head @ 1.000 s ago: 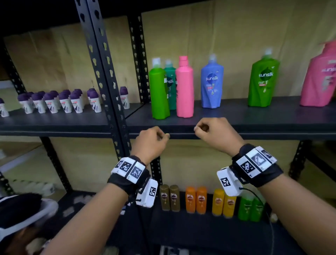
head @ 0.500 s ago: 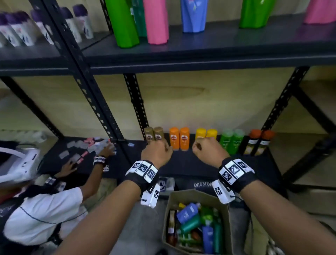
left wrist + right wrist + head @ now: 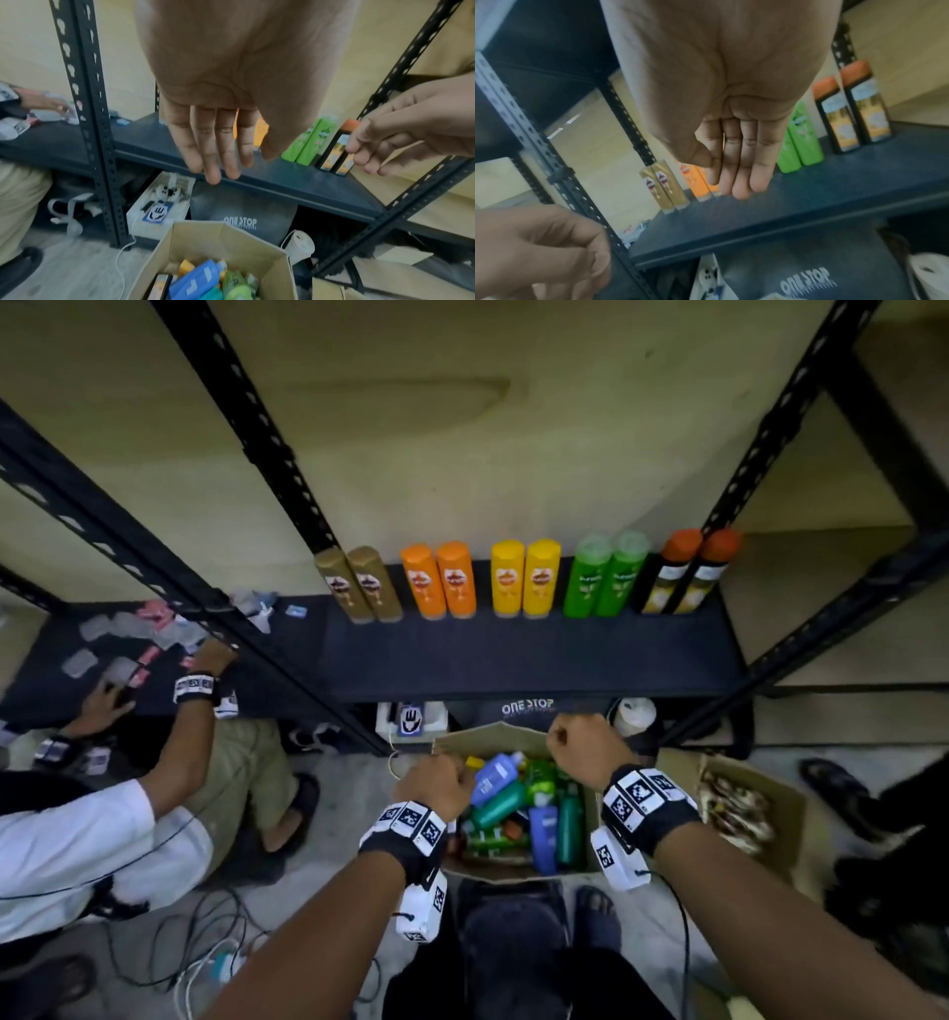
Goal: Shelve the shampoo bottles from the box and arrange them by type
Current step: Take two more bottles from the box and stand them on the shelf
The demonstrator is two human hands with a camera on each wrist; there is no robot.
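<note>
Matt black perforated metal shelf (image 3: 534, 660); plain brown cardboard box (image 3: 488, 739); glossy plastic bottles (image 3: 495, 780) inside.

The box (image 3: 493, 737) is partly covered by both hands in the head view, and its lower part is cut off by the bottom edge in the left wrist view. The bottles inside (image 3: 513, 809) lie on each other, so the lower ones are hidden and their labels are too small to read. In the right wrist view, the right hand (image 3: 731, 142) hides the yellow bottles (image 3: 525, 579) and part of the orange ones (image 3: 698, 182), and the whole picture is blurred. The dark bag (image 3: 526, 708) under the shelf (image 3: 513, 654) shows "ONE STOP"; the smaller line below is not readable. The second person (image 3: 77, 839) at the left is cut off by the edge.
</note>
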